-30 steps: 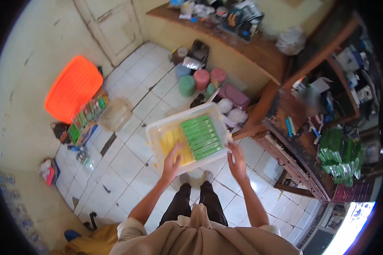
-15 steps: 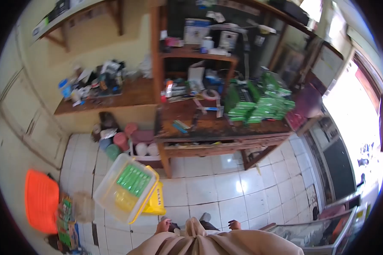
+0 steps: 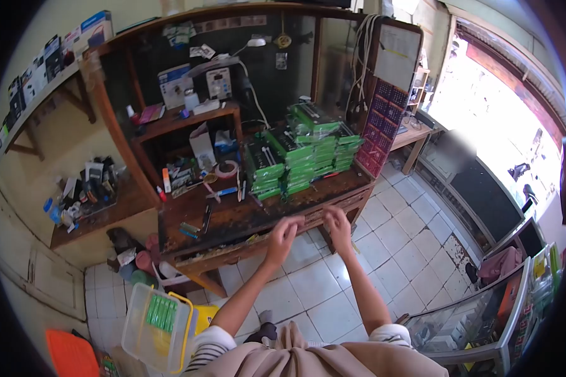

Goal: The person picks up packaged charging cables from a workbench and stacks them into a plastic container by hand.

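Note:
My left hand [image 3: 287,231] is held out in front of the wooden desk [image 3: 258,217], fingers loosely bent and a little blurred, with nothing visible in it. Close by on the right, my right hand [image 3: 337,227] is raised at the same height, fingers loosely curled and seemingly free of any object. Both hands are nearest to the desk's front edge and appear apart from it. Beyond them, stacks of green plastic-wrapped packs [image 3: 299,154] stand on the desk top.
A clear plastic bin [image 3: 135,323] with a yellow rim holds similar green packs at lower left, beside an orange container [image 3: 72,353]. Pink tape [image 3: 227,168] and small tools lie on the desk. A glass display case [image 3: 462,327] stands at lower right; a calendar [image 3: 383,119] hangs behind.
Both hands have risen from beside my body and stretched forward toward the desk. My view has turned right and come nearer the desk, so the bin now sits lower left.

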Available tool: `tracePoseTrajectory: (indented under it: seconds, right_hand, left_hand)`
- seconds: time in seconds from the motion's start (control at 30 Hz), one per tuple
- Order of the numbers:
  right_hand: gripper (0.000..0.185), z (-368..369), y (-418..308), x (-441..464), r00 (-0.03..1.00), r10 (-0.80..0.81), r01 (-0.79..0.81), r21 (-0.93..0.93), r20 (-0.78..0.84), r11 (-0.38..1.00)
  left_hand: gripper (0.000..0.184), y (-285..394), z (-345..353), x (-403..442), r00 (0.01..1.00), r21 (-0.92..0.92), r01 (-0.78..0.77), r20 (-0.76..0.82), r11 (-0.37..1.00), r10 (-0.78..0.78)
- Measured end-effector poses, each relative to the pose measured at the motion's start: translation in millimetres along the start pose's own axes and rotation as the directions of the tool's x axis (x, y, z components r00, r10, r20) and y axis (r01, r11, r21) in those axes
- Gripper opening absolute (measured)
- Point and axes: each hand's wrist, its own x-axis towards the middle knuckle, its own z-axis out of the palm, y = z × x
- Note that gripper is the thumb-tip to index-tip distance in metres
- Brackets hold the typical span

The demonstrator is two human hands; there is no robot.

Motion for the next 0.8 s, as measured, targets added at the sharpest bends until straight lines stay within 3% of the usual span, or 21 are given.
tracePoseTrajectory:
  seconds: [0.13, 0.2, 0.23, 0.33, 0.5, 0.57, 0.63, 0.7, 0.8]
  right_hand:
    - [0.031, 5.5, -5.9, 107.2, 0.994, -0.033, 0.044, 0.103, -0.102, 0.994]
    - [0.052, 10.5, -8.8, 153.7, 0.978, 0.108, -0.066, 0.228, -0.177, 0.971]
    - [0.052, 12.9, -4.4, 176.9, 0.978, 0.095, -0.053, 0.22, -0.185, 0.974]
    - [0.079, 23.8, 0.6, 229.2, 0.9, 0.367, -0.268, 0.365, -0.237, 0.892]
    - [0.078, 40.0, 38.3, 290.5, 0.84, 0.412, -0.302, 0.327, -0.353, 0.896]
    - [0.071, 42.7, 57.3, 300.3, 0.843, 0.329, -0.243, 0.244, -0.425, 0.939]
    - [0.062, 44.6, 49.6, 295.7, 0.818, 0.378, -0.308, 0.226, -0.433, 0.924]
    - [0.058, 46.4, 39.4, 289.0, 0.836, 0.273, -0.173, 0.243, -0.476, 0.954]
    - [0.054, 50.3, 7.0, 266.1, 0.847, 0.184, -0.066, 0.245, -0.499, 0.967]
  left_hand:
    - [0.02, -8.9, 14.0, 100.5, 0.991, -0.032, -0.095, -0.093, 0.995, 0.091]
    - [0.027, -13.8, 16.4, 144.6, 0.972, 0.049, -0.166, -0.162, 0.985, 0.172]
    - [0.027, -18.5, 17.8, 165.2, 0.97, 0.039, -0.179, -0.162, 0.983, 0.183]
    - [0.041, -37.9, 22.7, 215.1, 0.928, 0.332, -0.294, -0.125, 0.896, 0.351]
    - [0.044, -53.8, 33.2, 249.6, 0.969, 0.471, -0.215, -0.005, 0.856, 0.247]
    - [0.039, -60.9, 32.0, 252.2, 0.957, 0.526, -0.275, 0.066, 0.805, 0.284]
    - [0.037, -65.3, 30.7, 251.8, 0.952, 0.529, -0.284, 0.06, 0.799, 0.299]
    - [0.035, -67.0, 29.4, 250.8, 0.945, 0.535, -0.297, 0.046, 0.791, 0.324]
    - [0.032, -64.4, 21.1, 247.0, 0.955, 0.323, -0.296, 0.071, 0.899, 0.289]
